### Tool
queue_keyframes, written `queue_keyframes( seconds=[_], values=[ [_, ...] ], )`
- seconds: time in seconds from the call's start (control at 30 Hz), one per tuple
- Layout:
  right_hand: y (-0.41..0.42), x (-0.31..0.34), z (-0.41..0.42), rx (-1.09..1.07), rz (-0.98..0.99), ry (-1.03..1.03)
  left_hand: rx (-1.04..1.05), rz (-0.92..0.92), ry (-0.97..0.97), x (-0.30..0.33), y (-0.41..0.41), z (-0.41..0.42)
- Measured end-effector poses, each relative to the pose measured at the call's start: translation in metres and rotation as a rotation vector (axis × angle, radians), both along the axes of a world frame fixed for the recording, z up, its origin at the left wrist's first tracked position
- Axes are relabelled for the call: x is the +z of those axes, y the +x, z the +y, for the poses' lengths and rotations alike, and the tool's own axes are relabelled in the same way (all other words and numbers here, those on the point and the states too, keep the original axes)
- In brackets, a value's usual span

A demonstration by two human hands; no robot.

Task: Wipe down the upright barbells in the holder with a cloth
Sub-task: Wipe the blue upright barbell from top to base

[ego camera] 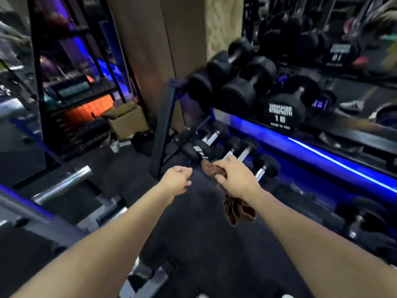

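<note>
Dumbbell rack, dark frame, two tiers in view. Upper tier: large black rubber dumbbells lying side by side, one end cap printed "15". Lower tier: smaller dumbbells with chrome handles, heads black. A blue light strip runs along the rack's front rail.

Cardboard box on the floor beside a wooden pillar, flaps open; contents not readable.

Right hand: grip closed on a brown cloth, bunched at the fingers, the rest hanging below the wrist. Hand sits just in front of the lower-tier dumbbells. Left hand: grip curled into a loose fist, holding nothing, near the right hand but apart.

Floor dark rubber. Chrome bar lies low at left on a metal frame. Mirror behind the rack. Picture is motion-blurred.
</note>
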State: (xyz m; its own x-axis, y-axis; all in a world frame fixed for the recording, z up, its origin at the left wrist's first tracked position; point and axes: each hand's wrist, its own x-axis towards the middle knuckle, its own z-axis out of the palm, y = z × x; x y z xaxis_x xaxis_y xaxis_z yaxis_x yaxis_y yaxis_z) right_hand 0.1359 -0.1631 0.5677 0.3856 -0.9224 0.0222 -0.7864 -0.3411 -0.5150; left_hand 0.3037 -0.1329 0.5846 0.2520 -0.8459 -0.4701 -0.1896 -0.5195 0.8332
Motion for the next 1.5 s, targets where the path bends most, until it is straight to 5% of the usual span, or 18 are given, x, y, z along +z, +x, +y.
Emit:
queue_keyframes(
  seconds=[0.33, 0.57, 1.03, 1.5],
  values=[
    [0.113, 0.103, -0.178, 0.117, -0.016, -0.207, 0.083, 0.009, -0.182, 0.072, 0.093, -0.182],
    [0.220, 0.150, -0.283, 0.238, -0.074, -0.261, 0.275, -0.154, -0.278, 0.100, 0.200, -0.268],
    [0.440, 0.171, -0.488, 0.614, -0.248, -0.191, 0.738, -0.408, -0.256, 0.117, 0.393, -0.374],
    [0.689, 0.148, -0.541, 0.830, -0.259, -0.084, 0.873, -0.557, -0.190, 0.103, 0.591, -0.407]
  ],
)
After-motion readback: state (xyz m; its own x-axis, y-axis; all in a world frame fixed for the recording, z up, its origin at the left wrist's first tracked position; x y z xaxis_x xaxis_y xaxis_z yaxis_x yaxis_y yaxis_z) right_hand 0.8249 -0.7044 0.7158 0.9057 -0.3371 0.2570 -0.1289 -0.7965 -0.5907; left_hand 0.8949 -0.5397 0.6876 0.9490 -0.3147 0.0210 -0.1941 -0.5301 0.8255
